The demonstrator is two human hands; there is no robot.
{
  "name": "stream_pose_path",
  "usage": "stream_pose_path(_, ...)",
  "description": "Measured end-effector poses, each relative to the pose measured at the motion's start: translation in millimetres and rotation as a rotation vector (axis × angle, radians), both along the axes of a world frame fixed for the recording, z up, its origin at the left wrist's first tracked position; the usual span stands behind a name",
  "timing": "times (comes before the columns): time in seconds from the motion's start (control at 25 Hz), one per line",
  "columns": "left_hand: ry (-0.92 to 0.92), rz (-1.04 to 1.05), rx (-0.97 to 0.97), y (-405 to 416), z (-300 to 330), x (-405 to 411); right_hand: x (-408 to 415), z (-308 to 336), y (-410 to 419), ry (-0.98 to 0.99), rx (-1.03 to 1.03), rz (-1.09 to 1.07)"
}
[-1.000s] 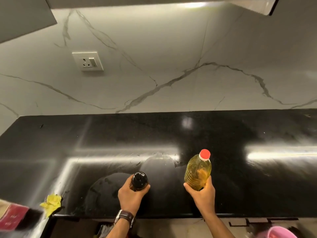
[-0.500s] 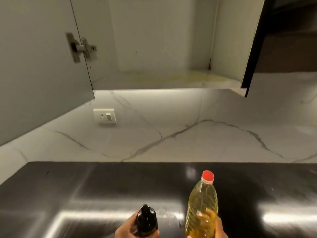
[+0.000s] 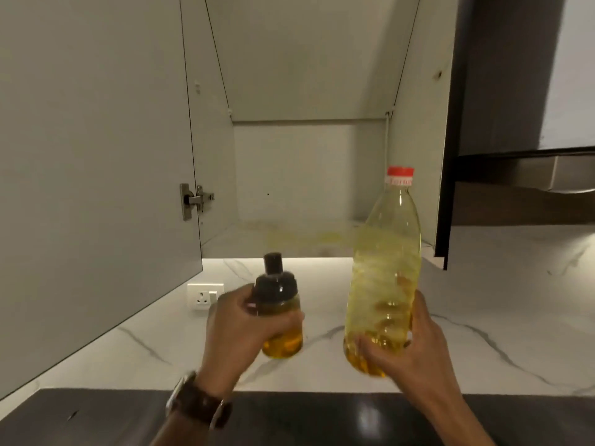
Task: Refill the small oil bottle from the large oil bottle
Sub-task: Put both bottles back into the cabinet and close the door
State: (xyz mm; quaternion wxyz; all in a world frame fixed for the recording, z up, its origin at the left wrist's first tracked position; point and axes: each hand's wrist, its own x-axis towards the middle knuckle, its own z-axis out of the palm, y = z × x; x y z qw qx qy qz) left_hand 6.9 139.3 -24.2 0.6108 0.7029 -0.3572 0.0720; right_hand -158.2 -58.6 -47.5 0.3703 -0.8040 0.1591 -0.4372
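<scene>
My left hand (image 3: 240,326) grips the small oil bottle (image 3: 280,304), a short clear bottle with a black cap and yellow oil inside, held upright in the air. The large oil bottle (image 3: 386,262), clear plastic with a red cap and yellow oil, is held upright by my right hand (image 3: 409,352) around its base. Both bottles are raised in front of the open wall cabinet (image 3: 306,175), just below its bottom shelf (image 3: 289,239). The two bottles are apart, side by side.
The cabinet door (image 3: 96,156) hangs open at the left, with its hinge (image 3: 193,201) showing. Yellowish stains mark the shelf. A wall socket (image 3: 205,296) sits on the marble backsplash. The black countertop (image 3: 96,416) lies below. A dark hood (image 3: 521,181) is at the right.
Both hands have lifted the bottles off the black countertop up toward the open cabinet. The view has tilted upward from the counter to the cabinet.
</scene>
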Motion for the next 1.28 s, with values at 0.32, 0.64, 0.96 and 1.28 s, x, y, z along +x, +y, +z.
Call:
stream_pose_path(0.32,0.005,0.080,-0.085,-62.1,110.5,64.2,73.2,115.6,-57.0,-0.109,-0.163,-0.161)
stream_pose_path(0.64,0.001,0.185,-0.018,-106.0,116.9,121.7,129.6,134.5,-98.4,0.005,-0.114,-0.278)
stream_pose_path(0.96,0.002,0.140,0.058,-116.4,120.8,140.3,149.7,134.5,-113.7,0.121,-0.121,-0.234)
stream_pose_path(1.28,-0.034,0.241,0.142,-90.0,116.2,104.9,122.2,142.3,-94.2,0.234,-0.047,-0.159)
